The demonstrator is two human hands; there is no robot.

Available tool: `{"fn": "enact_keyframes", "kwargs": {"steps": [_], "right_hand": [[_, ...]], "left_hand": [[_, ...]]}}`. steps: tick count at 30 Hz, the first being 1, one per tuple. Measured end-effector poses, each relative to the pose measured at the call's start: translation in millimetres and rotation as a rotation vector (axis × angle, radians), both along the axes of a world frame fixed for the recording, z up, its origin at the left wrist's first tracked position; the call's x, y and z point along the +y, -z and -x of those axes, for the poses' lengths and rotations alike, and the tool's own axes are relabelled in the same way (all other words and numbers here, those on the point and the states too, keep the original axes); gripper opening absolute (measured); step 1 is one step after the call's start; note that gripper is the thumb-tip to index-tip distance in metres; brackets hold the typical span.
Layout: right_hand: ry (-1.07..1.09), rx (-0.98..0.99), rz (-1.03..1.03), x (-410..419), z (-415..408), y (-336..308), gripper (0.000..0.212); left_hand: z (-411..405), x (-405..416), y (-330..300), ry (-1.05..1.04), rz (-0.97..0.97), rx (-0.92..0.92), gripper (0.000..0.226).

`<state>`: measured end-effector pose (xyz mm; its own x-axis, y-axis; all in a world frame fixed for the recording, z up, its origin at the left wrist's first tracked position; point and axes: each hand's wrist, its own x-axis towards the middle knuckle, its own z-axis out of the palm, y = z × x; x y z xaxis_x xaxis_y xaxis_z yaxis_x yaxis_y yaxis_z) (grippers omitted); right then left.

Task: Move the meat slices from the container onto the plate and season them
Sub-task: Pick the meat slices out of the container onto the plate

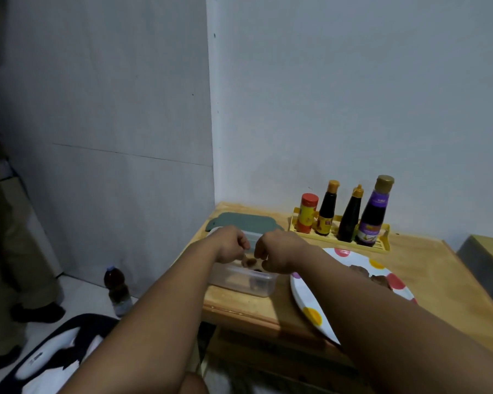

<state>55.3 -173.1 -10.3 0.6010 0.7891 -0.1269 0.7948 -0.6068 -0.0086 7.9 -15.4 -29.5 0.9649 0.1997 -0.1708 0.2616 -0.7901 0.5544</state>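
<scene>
While both hands, left hand and right hand, pinch 1 meat slice over the container, 2 slices (maybe more) sit on the plate; seasoning remains.

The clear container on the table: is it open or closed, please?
Open: the clear container has no lid on; a grey-green lid lies behind it on the table.

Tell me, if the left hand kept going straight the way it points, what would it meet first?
Probably the grey lid lying just beyond the left hand, past the clear container; depth is hard to judge.
</scene>
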Motion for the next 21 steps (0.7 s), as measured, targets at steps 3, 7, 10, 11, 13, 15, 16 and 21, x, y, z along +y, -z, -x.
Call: {"fn": "enact_keyframes", "kwargs": {"steps": [3,7,10,11,13,15,16,21], "right_hand": [[-0.016,-0.013,0.075,8,-2,1,0.04],[-0.008,0.014,0.181,20,-8,7,0.038],[0.037,0.139,0.223,26,-15,12,0.039],[0.043,0.16,0.236,29,-18,14,0.039],[0.059,0.179,0.25,34,-20,20,0.039],[0.086,0.169,0.244,39,-24,27,0.039],[0.098,0.157,0.236,40,-25,31,0.037],[0.08,0.104,0.254,44,-30,36,0.031]], "left_hand": [[-3,-2,3,0.028,-0.015,0.045,0.02],[-10,-5,8,0.049,-0.086,0.1,0.022],[-14,-6,11,0.056,-0.107,0.118,0.029],[-16,-6,12,0.056,-0.118,0.119,0.028],[-18,-6,12,0.058,-0.152,0.135,0.027],[-21,-7,14,0.052,-0.182,0.152,0.025],[-21,-7,14,0.049,-0.194,0.164,0.022],[-25,-8,15,0.056,-0.24,0.213,0.012]]}}
